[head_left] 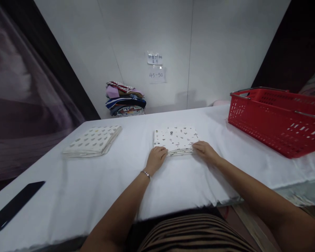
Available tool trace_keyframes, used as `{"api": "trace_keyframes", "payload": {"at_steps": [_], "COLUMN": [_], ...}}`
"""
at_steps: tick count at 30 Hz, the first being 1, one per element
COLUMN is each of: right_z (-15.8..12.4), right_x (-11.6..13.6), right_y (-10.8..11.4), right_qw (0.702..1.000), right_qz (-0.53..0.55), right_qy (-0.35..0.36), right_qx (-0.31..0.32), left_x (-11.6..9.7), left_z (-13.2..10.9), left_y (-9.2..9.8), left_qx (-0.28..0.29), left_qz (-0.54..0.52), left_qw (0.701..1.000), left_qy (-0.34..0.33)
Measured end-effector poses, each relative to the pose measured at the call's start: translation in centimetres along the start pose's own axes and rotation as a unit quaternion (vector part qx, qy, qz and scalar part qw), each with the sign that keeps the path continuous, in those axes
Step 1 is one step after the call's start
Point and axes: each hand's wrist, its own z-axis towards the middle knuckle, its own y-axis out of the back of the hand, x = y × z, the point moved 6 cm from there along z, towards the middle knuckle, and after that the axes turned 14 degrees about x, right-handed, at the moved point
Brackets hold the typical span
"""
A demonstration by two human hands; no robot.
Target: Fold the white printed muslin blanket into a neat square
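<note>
A folded white cloth (174, 138) with small scattered prints lies flat on the white-covered table in front of me. My left hand (158, 157) grips its near left corner, fingers bent over the layered edge, a bracelet on the wrist. At the near right corner, my right hand (205, 151) pinches the same cloth. Several fold layers show along the near edge between the hands. Off to the left rests another folded cloth (93, 140), cream with grey-green blotches, touched by neither hand.
A red plastic basket (262, 120) with metal handles stands on the table's right. Behind the table's far edge, a pile of folded fabrics (126, 99) rises against the wall. A dark flat panel (15, 206) lies front left. Paper labels (157, 75) hang on the wall.
</note>
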Motion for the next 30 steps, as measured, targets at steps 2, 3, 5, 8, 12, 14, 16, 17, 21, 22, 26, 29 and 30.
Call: {"api": "trace_keyframes", "payload": {"at_steps": [2,3,5,8,12,14,16,17,21,22,26,29,30], "right_z": [0.5,0.8,1.3,1.9,2.0,1.9,1.8,1.7,1.5,1.5,1.3,1.1,1.1], "right_x": [0.5,0.6,1.0,1.6,2.0,2.2,2.3,2.3,2.3,2.3,2.2,2.0,2.0], "right_y": [-0.2,-0.3,-0.6,-1.1,-1.4,-1.6,-1.6,-1.6,-1.6,-1.7,-1.7,-1.7,-1.7], "right_qw": [1.000,1.000,0.999,0.998,0.998,0.998,0.997,0.996,0.994,0.994,0.994,0.995,0.996], "right_qz": [-0.021,-0.031,-0.046,-0.058,-0.062,-0.065,-0.071,-0.076,-0.091,-0.093,-0.093,-0.081,-0.076], "right_qy": [0.002,-0.001,0.003,0.016,0.004,-0.002,-0.005,-0.006,-0.004,0.000,0.010,0.009,0.008], "right_qx": [0.002,0.002,0.004,0.006,-0.008,-0.015,-0.028,-0.036,-0.053,-0.053,-0.057,-0.052,-0.048], "left_x": [0.0,0.0,0.0,-0.4,-1.0,-1.1,-1.1,-1.1,-1.1,-1.1,-1.3,-1.3,-1.3], "left_z": [0.0,0.1,0.2,0.5,1.1,1.2,1.2,1.2,1.2,1.3,1.2,1.1,1.1], "left_y": [-0.1,-0.2,-0.2,0.0,-0.3,-0.6,-0.9,-1.0,-1.0,-0.9,-0.6,-0.7,-0.7], "left_qx": [-0.007,-0.009,-0.010,-0.011,-0.002,0.002,0.001,0.001,0.005,0.002,-0.020,-0.020,-0.016], "left_qz": [0.004,0.008,0.018,0.033,0.049,0.053,0.055,0.056,0.069,0.071,0.080,0.080,0.074], "left_qw": [1.000,1.000,1.000,0.999,0.999,0.999,0.999,0.998,0.997,0.997,0.997,0.997,0.997], "left_qy": [-0.002,-0.002,-0.003,-0.001,-0.001,-0.002,0.002,0.006,0.017,0.014,-0.007,-0.009,-0.008]}}
